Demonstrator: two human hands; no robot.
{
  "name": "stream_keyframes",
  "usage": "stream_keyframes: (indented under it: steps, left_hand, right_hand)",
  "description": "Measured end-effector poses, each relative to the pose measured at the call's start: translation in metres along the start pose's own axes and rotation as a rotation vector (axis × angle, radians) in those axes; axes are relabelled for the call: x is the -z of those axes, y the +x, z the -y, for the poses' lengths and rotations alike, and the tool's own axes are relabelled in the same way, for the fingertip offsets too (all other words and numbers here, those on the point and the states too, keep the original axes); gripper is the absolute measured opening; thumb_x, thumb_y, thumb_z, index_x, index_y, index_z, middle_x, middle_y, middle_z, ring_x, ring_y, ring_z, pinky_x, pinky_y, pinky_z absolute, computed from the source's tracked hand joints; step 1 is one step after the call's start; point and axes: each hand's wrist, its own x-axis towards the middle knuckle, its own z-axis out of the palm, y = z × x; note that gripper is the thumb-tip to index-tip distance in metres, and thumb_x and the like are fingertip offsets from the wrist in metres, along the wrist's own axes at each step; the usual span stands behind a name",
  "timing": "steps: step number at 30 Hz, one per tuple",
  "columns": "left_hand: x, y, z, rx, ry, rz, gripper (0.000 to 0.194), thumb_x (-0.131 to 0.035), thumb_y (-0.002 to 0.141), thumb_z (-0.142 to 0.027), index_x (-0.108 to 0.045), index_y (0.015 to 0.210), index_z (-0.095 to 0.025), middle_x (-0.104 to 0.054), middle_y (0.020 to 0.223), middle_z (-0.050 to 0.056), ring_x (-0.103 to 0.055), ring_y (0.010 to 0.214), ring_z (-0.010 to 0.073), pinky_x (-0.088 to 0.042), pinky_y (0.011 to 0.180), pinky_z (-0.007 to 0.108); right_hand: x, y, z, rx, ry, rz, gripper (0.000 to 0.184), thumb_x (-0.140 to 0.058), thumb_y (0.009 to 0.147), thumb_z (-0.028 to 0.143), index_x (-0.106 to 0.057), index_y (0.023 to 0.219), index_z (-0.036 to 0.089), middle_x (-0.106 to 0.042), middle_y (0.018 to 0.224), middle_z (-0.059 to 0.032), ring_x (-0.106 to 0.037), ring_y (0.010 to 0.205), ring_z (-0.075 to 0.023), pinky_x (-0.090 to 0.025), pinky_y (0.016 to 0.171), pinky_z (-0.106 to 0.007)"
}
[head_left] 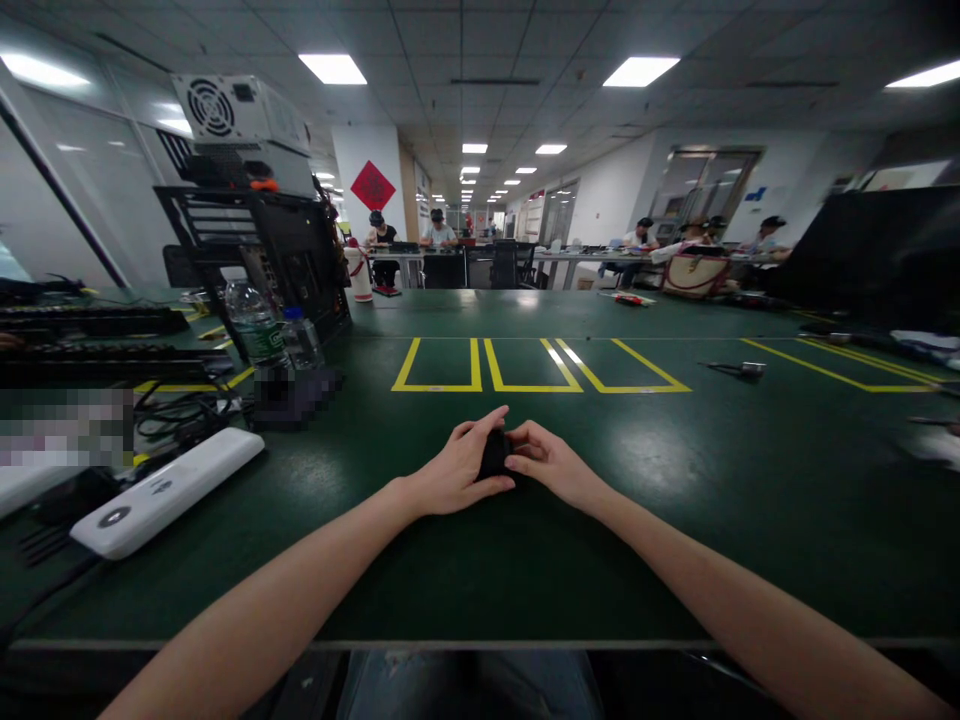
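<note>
A small black rounded object [493, 455] is held between my two hands, low over the green tabletop [525, 570]; its exact kind does not show. My left hand [461, 465] wraps its near and left side, with the thumb along the front and the fingers behind. From the right, my right hand [551, 462] pinches the object's edge between bent fingers and thumb. Both palms hide much of it. Beyond my hands, yellow tape outlines [436, 388] mark the table. Off to the right lies a small metal-ended tool [744, 369] with a thin dark shaft.
At left are a white power strip [172, 490], plastic bottles [255, 320], tangled cables and an open computer case [292, 270] with a power supply [240, 110] on top. A white tumbler [358, 272] and a handbag [694, 272] stand at the far edge. Several people sit at tables beyond.
</note>
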Motion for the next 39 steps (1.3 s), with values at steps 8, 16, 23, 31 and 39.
stream_keyframes:
  steps: [8,16,23,31,39]
  left_hand:
    - [-0.004,0.002,0.015,0.07,-0.03,-0.053,0.068,-0.056,0.07,-0.043,-0.022,0.125,-0.022,-0.035,0.127,0.01,-0.033,0.117,0.0241,-0.025,0.096,0.042]
    - [-0.008,0.0,0.014,0.145,0.104,-0.059,0.081,-0.051,0.07,-0.052,-0.008,0.129,-0.018,-0.039,0.122,0.012,-0.032,0.115,0.0276,-0.019,0.095,0.047]
    - [-0.011,0.002,0.017,0.167,0.137,-0.07,0.081,-0.053,0.068,-0.052,-0.013,0.128,-0.016,-0.044,0.113,0.011,-0.04,0.105,0.0268,-0.026,0.09,0.044]
    - [-0.01,0.003,0.017,0.133,0.171,-0.076,0.084,-0.053,0.066,-0.053,-0.011,0.128,-0.016,-0.045,0.112,0.011,-0.041,0.103,0.0259,-0.025,0.091,0.043]
    - [-0.008,0.004,0.013,0.119,0.193,-0.083,0.069,-0.063,0.061,-0.043,-0.031,0.118,-0.022,-0.048,0.109,0.006,-0.044,0.096,0.0238,-0.029,0.086,0.04]
  right_hand:
    - [-0.004,0.003,0.001,0.012,-0.011,-0.047,0.028,-0.057,0.07,0.023,-0.047,0.096,0.017,-0.054,0.097,-0.0028,-0.054,0.092,-0.0148,-0.041,0.086,-0.034]
    - [-0.002,0.004,0.0,0.056,0.035,-0.014,0.026,-0.06,0.067,0.021,-0.048,0.09,0.017,-0.054,0.095,-0.0015,-0.055,0.092,-0.0152,-0.041,0.085,-0.035]
    - [0.0,0.004,0.0,0.034,0.058,0.009,0.024,-0.058,0.069,0.027,-0.048,0.09,0.018,-0.055,0.095,-0.0014,-0.055,0.09,-0.0153,-0.042,0.084,-0.035]
    - [0.003,0.01,-0.012,-0.023,0.044,-0.009,0.029,-0.056,0.072,0.031,-0.047,0.097,0.018,-0.053,0.099,-0.0037,-0.052,0.096,-0.0175,-0.041,0.085,-0.037]
    - [0.003,0.007,-0.009,-0.008,0.034,0.07,0.029,-0.059,0.069,0.029,-0.043,0.092,0.02,-0.05,0.099,-0.0024,-0.052,0.094,-0.0175,-0.043,0.083,-0.038]
